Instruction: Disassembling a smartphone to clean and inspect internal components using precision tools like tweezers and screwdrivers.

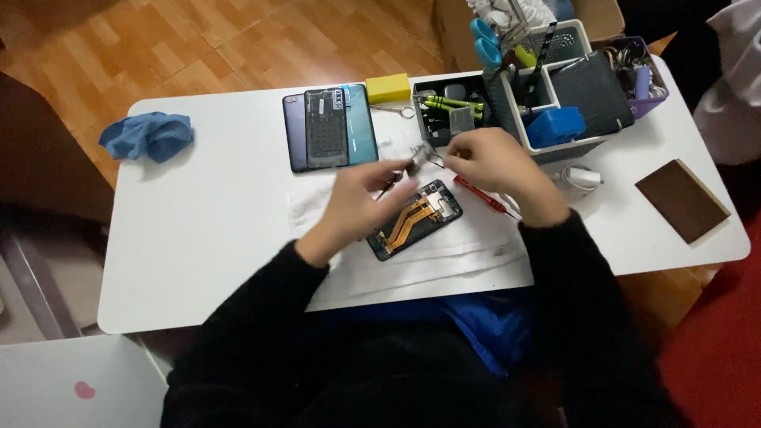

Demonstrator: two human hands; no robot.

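An opened phone (415,219) with orange flex cables showing lies on a white cloth (444,250) in the middle of the white table (198,238). Just above it, my left hand (361,202) and my right hand (491,162) meet around a small grey metal part (422,154), fingers pinched on it. A thin dark tool shows under my left fingers. A red-handled screwdriver (483,196) lies beside the phone under my right wrist.
Three phone backs (330,127) lie side by side behind the cloth, with a yellow block (388,87) beyond. Tool organisers (547,95) stand at the back right. A blue rag (149,135) sits far left, a brown wallet-like pad (682,199) far right.
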